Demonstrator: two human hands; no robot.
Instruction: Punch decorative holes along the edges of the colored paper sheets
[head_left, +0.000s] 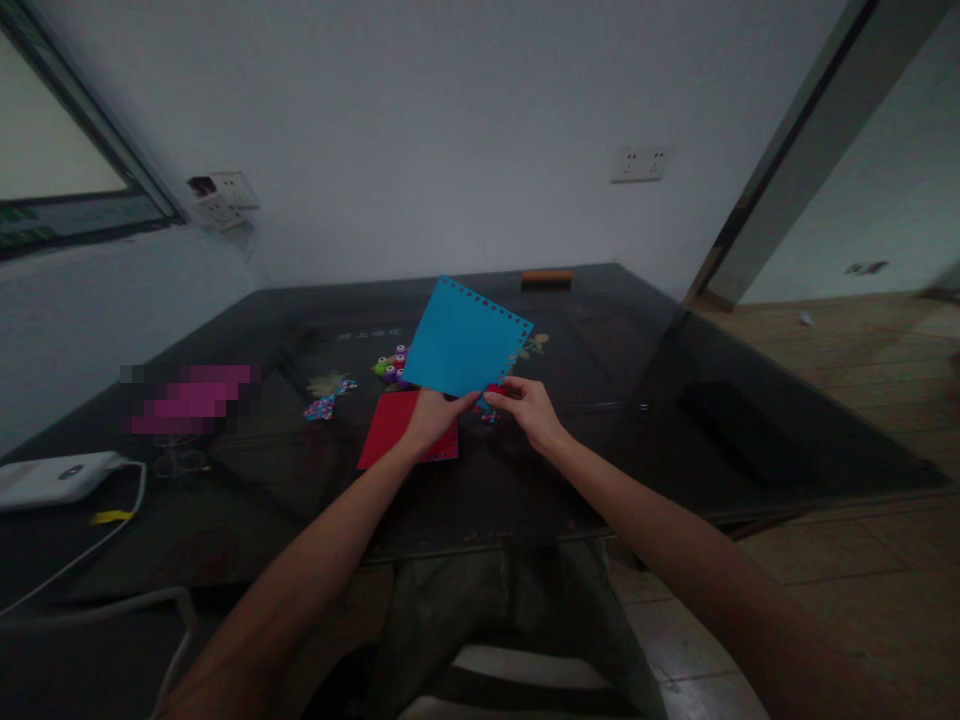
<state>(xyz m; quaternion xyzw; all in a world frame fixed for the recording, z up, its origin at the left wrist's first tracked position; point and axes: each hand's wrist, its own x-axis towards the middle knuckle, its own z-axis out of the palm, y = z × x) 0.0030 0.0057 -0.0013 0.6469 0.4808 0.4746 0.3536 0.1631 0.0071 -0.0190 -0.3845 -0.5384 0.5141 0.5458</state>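
A blue square sheet of paper (466,340) is held up and tilted above the table, with rows of small holes along its upper and right edges. My left hand (436,418) is closed on its lower corner, the thumb pressed to the paper. My right hand (534,408) pinches a small red thing (496,389) at the sheet's lower right edge; fingers cover most of it. Partly under my left hand lies a red sheet (388,425) with holes along its right edge. Small coloured bits (489,416) lie below the blue sheet.
Green and purple toy figures with big eyes (390,368) stand behind the red sheet. Coloured pieces (321,408) lie left of it. A white power strip (64,478) with a cable is far left, a dark flat object (739,430) right, an orange-brown bar (547,279) near the wall.
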